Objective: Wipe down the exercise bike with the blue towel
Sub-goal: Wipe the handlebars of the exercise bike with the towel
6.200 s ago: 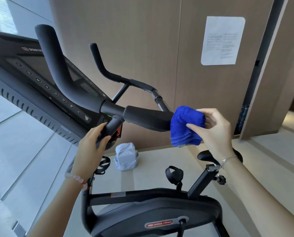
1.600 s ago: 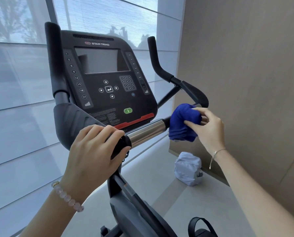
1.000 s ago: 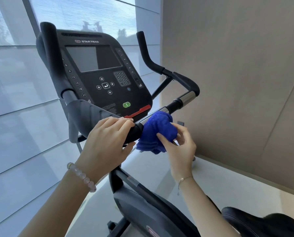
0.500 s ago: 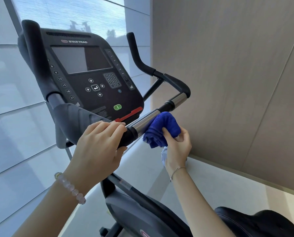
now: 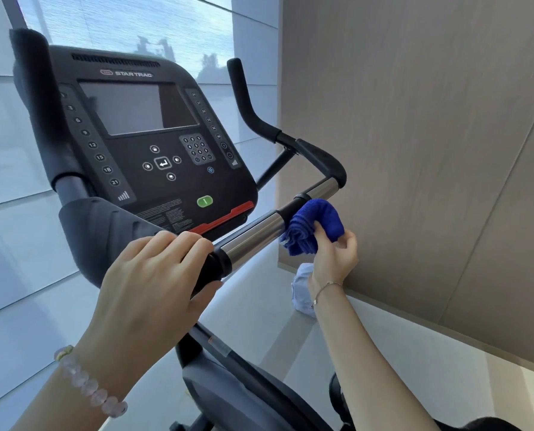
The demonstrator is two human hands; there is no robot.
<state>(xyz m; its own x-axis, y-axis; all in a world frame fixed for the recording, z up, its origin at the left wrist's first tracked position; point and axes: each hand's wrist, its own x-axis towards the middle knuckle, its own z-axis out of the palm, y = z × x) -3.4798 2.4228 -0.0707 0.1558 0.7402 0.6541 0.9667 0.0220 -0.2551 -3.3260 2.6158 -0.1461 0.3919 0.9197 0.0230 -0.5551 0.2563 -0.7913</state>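
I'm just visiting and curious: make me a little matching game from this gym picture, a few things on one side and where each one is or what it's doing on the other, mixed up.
Things:
1. blue towel
2. left hand
3. green button
4. white bag

Places or states:
A. on the floor by the wall
B. on the console, below the screen
C. bunched in the right hand against the handlebar
D. gripping the black handlebar grip

Pairs: 1-C, 2-D, 3-B, 4-A

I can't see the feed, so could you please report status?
Left hand gripping black handlebar grip. Right hand holds blue towel against the crossbar. Nothing in the way.
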